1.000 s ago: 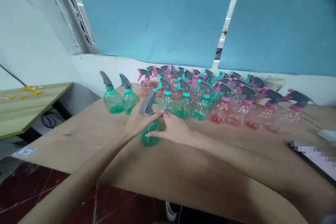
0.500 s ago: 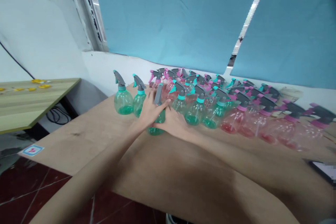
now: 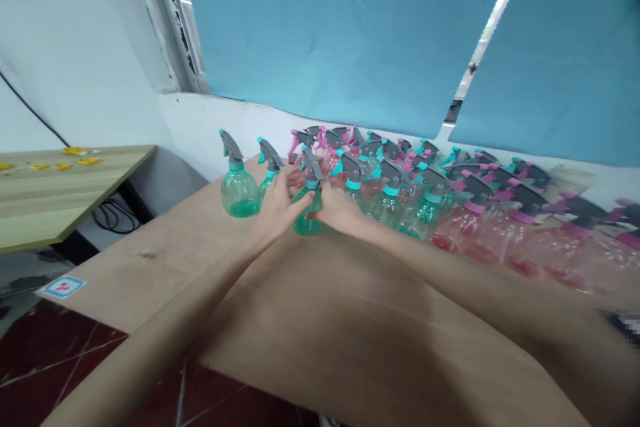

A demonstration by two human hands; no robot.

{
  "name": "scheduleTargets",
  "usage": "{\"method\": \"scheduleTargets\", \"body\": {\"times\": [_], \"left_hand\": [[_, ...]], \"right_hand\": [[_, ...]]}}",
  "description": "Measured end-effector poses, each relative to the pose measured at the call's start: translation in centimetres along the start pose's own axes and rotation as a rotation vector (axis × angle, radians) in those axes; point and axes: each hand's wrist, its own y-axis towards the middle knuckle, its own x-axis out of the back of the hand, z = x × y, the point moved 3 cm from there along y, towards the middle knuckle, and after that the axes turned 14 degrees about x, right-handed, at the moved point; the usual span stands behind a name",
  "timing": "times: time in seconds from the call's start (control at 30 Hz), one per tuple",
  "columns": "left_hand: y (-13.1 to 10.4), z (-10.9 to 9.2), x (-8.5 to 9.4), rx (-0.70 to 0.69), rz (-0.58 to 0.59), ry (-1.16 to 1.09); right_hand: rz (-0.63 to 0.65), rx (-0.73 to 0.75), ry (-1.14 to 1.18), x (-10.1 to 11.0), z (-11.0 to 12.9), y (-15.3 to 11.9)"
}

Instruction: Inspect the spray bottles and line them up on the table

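Between my two hands stands a green spray bottle (image 3: 308, 223) with a grey trigger head and a turquoise collar. My left hand (image 3: 278, 205) is curved round its left side, thumb across the front. My right hand (image 3: 341, 207) closes on the opposite side, its fingertips partly hidden. To the left are two more green spray bottles; the outer one (image 3: 239, 192) shows in full, while the nearer bottle (image 3: 270, 170) is partly behind my left hand. Right of my hands, another green spray bottle (image 3: 391, 197) stands in the front row with green liquid inside.
Pink spray bottles (image 3: 463, 223) continue the row to the right, with several more packed behind. The wooden table (image 3: 145, 273) carries a sticker (image 3: 64, 287) at its left corner. Yellow pieces (image 3: 75, 152) lie on a side table (image 3: 30, 193). Blue cloth (image 3: 325, 33) covers the window behind.
The green spray bottle between my hands has moved back toward the row and turned, so its trigger head now shows from the side. My view has shifted slightly.
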Motion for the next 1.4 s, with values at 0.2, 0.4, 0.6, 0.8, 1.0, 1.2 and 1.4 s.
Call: {"method": "scheduleTargets", "body": {"times": [0.2,0.4,0.6,0.8,1.0,1.2,1.4], "left_hand": [[-1.0,1.1,0.4,0.013,0.023,0.036],[-1.2,1.8,0.1,0.061,0.054,0.075],[-1.4,2.2,-0.5,0.106,0.081,0.126],[-2.0,2.0,-0.5,0.165,0.055,0.190],[-2.6,0.6,-1.1,0.190,0.078,0.220],[-3.5,-1.3,-2.0,0.177,0.111,0.249],[-4.3,-3.1,-2.3,0.163,0.139,0.255]], "right_hand": [[-0.006,-0.021,0.007,-0.1,-0.7,0.9],[-0.038,-0.029,0.024,-0.5,-1.2,1.5],[-0.100,0.009,0.079,0.0,-1.2,0.1],[-0.267,0.068,0.149,3.0,-4.0,-4.6],[-0.372,-0.035,0.097,4.1,-6.7,-6.5],[-0.243,-0.182,0.136,2.3,-6.5,-4.5],[-0.215,-0.230,0.158,0.9,-6.4,-3.3]]}}
